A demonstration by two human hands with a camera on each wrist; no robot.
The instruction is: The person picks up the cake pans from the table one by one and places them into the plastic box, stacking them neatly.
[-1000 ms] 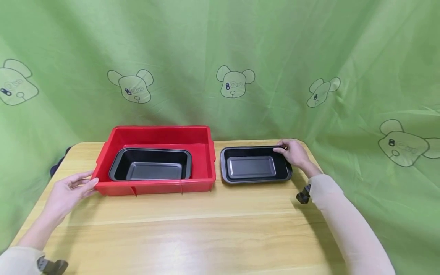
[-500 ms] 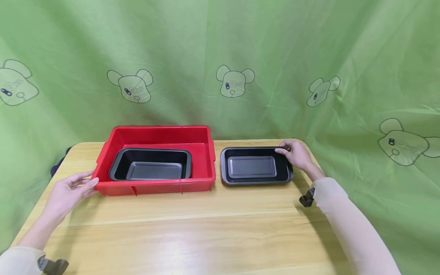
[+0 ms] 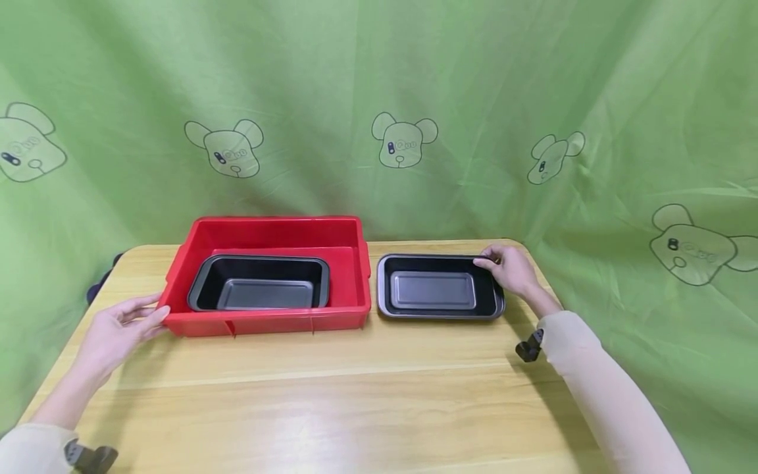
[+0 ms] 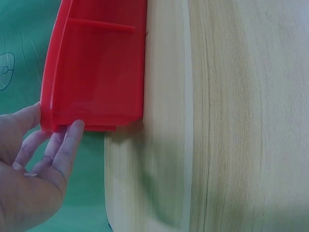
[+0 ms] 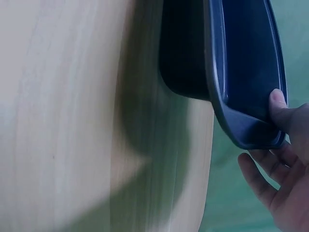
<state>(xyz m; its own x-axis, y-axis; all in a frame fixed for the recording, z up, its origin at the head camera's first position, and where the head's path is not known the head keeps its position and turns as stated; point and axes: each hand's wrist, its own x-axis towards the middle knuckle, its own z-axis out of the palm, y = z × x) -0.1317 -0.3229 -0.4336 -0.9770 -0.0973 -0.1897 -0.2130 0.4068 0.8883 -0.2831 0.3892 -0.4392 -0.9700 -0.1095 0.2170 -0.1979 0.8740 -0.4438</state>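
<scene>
A red plastic bin point(image 3: 349, 280) stands at the back left of the table, and inside it lies a black loaf pan point(image 3: 266, 296). At the bin's front left corner my left hand point(image 3: 115, 336) grips the rim, thumb on one side and fingers on the other, as the left wrist view shows. To the right of the bin is a second black loaf pan point(image 3: 435, 291), which holds nothing. My right hand point(image 3: 512, 268) pinches its far right corner. In the right wrist view the thumb point(image 5: 277, 104) presses the inner wall while the fingers lie beneath the rim.
The light wooden table point(image 3: 331, 401) stretches forward of the bin and pan. Behind it hangs a green curtain point(image 3: 320, 79) printed with bear heads, which also closes in both sides. A narrow strip of table separates the bin from the second pan.
The second loaf pan has shifted very slightly, its front edge a little nearer the viewer. My right hand has moved slightly with it. The bin and left hand have stayed put.
</scene>
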